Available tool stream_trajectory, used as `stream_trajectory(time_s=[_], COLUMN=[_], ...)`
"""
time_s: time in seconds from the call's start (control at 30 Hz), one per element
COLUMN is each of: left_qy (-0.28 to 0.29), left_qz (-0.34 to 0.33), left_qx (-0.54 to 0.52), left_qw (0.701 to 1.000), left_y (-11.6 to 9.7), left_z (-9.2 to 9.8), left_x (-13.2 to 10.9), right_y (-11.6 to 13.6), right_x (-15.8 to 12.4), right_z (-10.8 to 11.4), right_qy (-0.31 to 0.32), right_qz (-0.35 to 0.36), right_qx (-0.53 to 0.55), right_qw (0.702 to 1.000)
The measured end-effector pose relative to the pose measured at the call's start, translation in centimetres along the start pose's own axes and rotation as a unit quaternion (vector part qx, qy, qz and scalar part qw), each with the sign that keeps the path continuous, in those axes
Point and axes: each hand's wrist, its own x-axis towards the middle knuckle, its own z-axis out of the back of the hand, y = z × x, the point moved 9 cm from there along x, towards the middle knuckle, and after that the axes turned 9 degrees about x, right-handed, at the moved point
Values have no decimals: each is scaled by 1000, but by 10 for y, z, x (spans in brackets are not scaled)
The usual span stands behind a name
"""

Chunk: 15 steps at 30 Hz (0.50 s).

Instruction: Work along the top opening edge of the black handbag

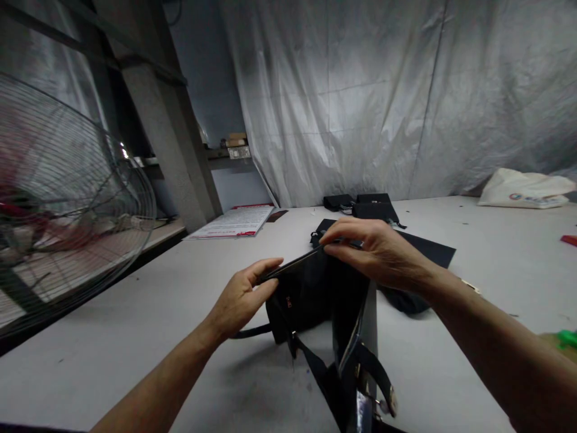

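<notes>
A white tabletop point(157, 367) fills the lower part of the frame, with dark specks scattered over it, and behind it a wrinkled silvery sheet point(383, 108) hangs across the top centre and upper right. At the left edge stands a large wire-caged fan point(76, 198), with a grey pillar point(157, 120) rising beside it in the upper left; small boxes point(237, 144) sit on a ledge just right of the pillar. Printed boards point(229, 222) lie left of centre on the table, black pieces point(374, 207) are grouped at the back near the middle, and a pale cloth bag point(523, 187) rests at the right rear. In the centre is a black bag point(306, 297) with small reddish lettering, its straps point(322, 364) trailing toward the bottom. The left hand point(243, 294) comes up from the lower left, thumb and fingers pinching the near end of the bag's upper edge. The right hand point(374, 249) reaches in from the lower right, wrist bent, thumb and curled fingers gripping the same edge farther up. The bag's lower part is dark, and the metal fittings point(364, 412) at bottom centre seem to belong to it.
</notes>
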Motion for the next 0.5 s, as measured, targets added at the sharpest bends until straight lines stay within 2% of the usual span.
stream_trajectory(time_s=[0.07, 0.17, 0.33, 0.5], left_qy=[-8, -13, -10, -6], left_qz=[-4, -5, -4, -3], left_qx=[-15, -40, -80, -105], left_qw=[1000, 999, 997, 994], left_y=[0, 0, 0, 0], left_z=[-2, -4, -5, -5], left_x=[0, 0, 1, 1], right_y=[7, 5, 0, 0], right_x=[12, 21, 26, 29], right_z=[-27, -54, -77, -89], right_qy=[96, 160, 178, 171], right_qz=[19, 34, 44, 69], right_qx=[-35, -105, -153, -154], right_qw=[995, 981, 971, 971])
